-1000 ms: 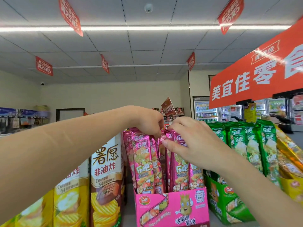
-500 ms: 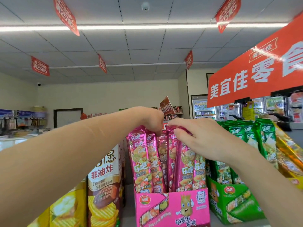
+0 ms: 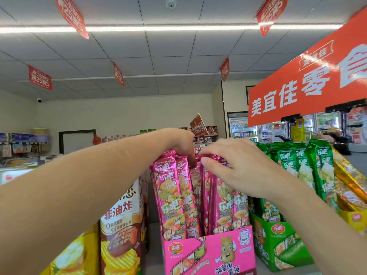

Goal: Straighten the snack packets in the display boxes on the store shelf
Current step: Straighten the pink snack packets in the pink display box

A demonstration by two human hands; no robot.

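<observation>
Several tall pink snack packets (image 3: 174,195) stand upright in a pink display box (image 3: 208,255) at the centre of the shelf. My left hand (image 3: 183,144) reaches over from the left and its curled fingers pinch the top edges of the middle pink packets. My right hand (image 3: 236,167) lies over the tops of the right-hand pink packets (image 3: 222,211), fingers curled round their upper edges and thumb in front. Green packets (image 3: 294,165) stand in a green display box (image 3: 278,247) to the right.
Brown and yellow chip bags (image 3: 121,225) stand left of the pink box. Yellow packets (image 3: 351,185) lie at the far right. An orange store sign (image 3: 307,82) hangs above right, with drink fridges (image 3: 242,128) behind.
The view has tilted a little. Both hands stay at the packet tops; my right hand has shifted left and lower over the right-hand packets, gathering them closer together.
</observation>
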